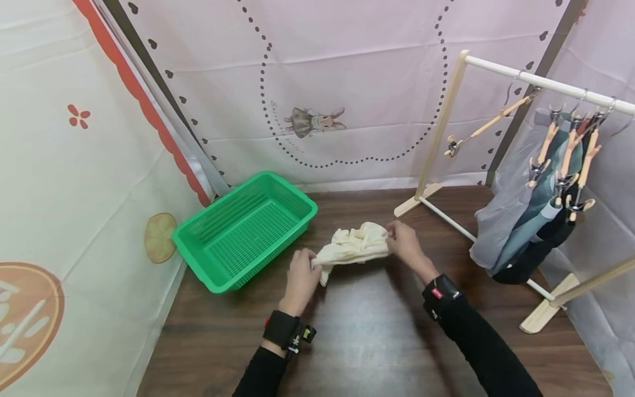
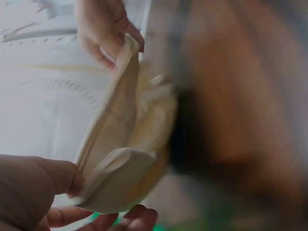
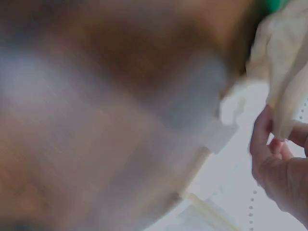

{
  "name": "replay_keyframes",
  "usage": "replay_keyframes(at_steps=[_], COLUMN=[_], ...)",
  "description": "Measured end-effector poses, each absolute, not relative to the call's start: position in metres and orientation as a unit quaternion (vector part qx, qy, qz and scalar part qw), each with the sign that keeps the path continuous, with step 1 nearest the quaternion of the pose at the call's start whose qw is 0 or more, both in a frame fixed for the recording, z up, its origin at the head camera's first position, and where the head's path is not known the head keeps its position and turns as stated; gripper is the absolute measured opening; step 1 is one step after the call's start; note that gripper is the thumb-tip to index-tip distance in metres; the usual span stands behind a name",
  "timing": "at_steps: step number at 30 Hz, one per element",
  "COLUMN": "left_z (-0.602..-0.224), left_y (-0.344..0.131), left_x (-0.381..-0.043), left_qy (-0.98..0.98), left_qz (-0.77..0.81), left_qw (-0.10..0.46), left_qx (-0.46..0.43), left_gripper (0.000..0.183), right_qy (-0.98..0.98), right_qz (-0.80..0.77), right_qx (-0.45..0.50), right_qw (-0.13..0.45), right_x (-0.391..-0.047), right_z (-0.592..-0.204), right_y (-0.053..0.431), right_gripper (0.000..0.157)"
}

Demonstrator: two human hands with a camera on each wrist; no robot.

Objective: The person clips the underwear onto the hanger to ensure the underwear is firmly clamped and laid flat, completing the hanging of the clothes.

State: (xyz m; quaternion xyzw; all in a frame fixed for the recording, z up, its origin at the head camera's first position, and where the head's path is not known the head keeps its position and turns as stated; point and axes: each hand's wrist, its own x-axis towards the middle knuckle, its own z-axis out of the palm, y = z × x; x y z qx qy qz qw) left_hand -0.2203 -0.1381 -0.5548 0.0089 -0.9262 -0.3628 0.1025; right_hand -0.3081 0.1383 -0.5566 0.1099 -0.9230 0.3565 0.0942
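A crumpled cream-coloured cloth garment is stretched between both hands just above the brown table. Its exact kind cannot be told from its folds. My left hand pinches its left end, thumb on top and fingers beneath in the left wrist view. At the opposite end, my right hand pinches the edge between thumb and fingers. Seen from the left wrist, the cloth hangs in a loose pouch between its two gripped corners.
To the left stands a green plastic basket with perforated sides. On the right is a wooden rack with a white rail, holding a bare hanger and several hangers with grey, teal and black clothes. Printed cloth walls surround the table.
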Motion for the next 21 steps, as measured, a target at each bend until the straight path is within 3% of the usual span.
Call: replay_keyframes(at_steps=[4,11,13,17,21], left_z=[-0.528,-0.461,-0.442,-0.430,-0.469], left_y=[-0.155,-0.181,-0.182,-0.167,-0.136], left_x=[-0.230,-0.237,-0.231,-0.210,-0.194], left_qy=[-0.914,-0.840,-0.819,-0.816,-0.856], left_qz=[-0.351,-0.313,-0.310,-0.284,-0.268], left_qw=[0.200,0.435,0.471,0.462,0.330], left_qx=[-0.024,-0.083,-0.110,-0.199,-0.294], left_gripper=[0.016,0.009,0.008,0.010,0.014], right_qy=[-0.916,-0.874,-0.859,-0.848,-0.877], right_qz=[0.356,0.427,0.451,0.467,0.422], right_qx=[0.149,0.185,0.187,0.182,0.178], right_qw=[0.108,0.138,0.154,0.174,0.143], right_x=[-0.340,-0.384,-0.392,-0.397,-0.400], right_z=[-0.523,-0.455,-0.439,-0.428,-0.461], right_y=[0.131,0.101,0.099,0.106,0.123], right_gripper=[0.030,0.032,0.031,0.028,0.026])
